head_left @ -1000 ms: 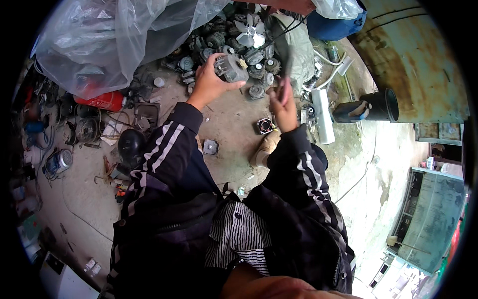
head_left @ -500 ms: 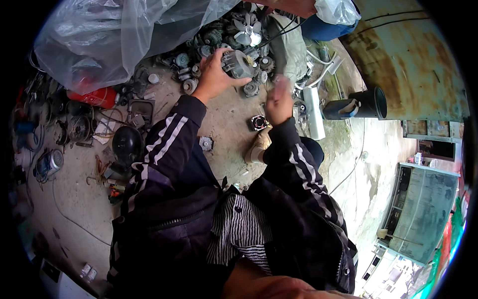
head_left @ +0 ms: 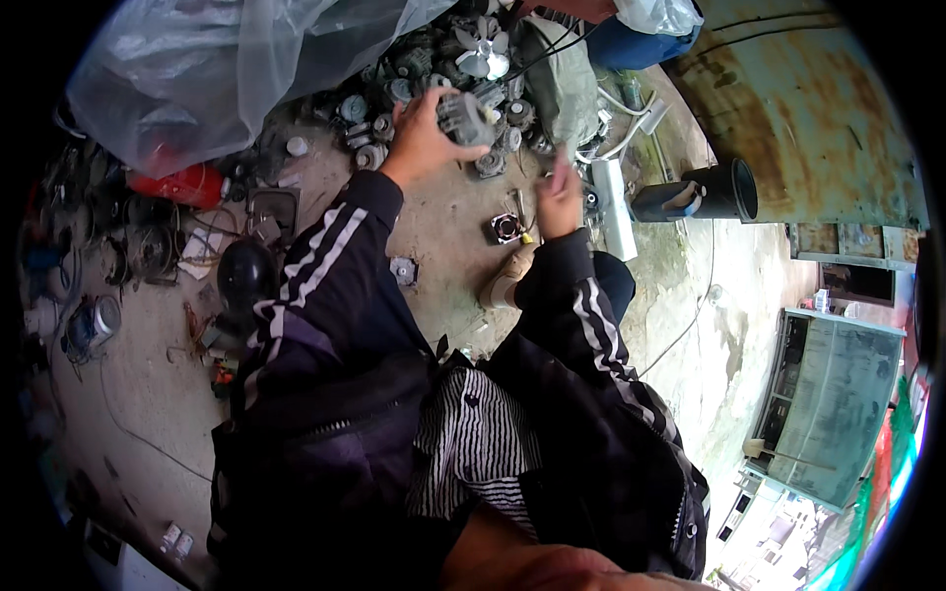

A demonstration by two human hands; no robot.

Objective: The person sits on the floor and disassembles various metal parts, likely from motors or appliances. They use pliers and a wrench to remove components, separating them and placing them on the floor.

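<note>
Left hand (head_left: 422,140): fingers curled around a small grey motor (head_left: 463,116), held clear of the concrete floor (head_left: 443,227) just in front of the heap of motors (head_left: 463,69). Right hand (head_left: 560,197): fingers drawn narrow, apparently pinching a thin dark piece; too blurred to identify, grip uncertain. Hands near, not touching. On the floor between and below them: a small square fan unit (head_left: 506,228). Black tube (head_left: 705,192) lies to the right.
</note>
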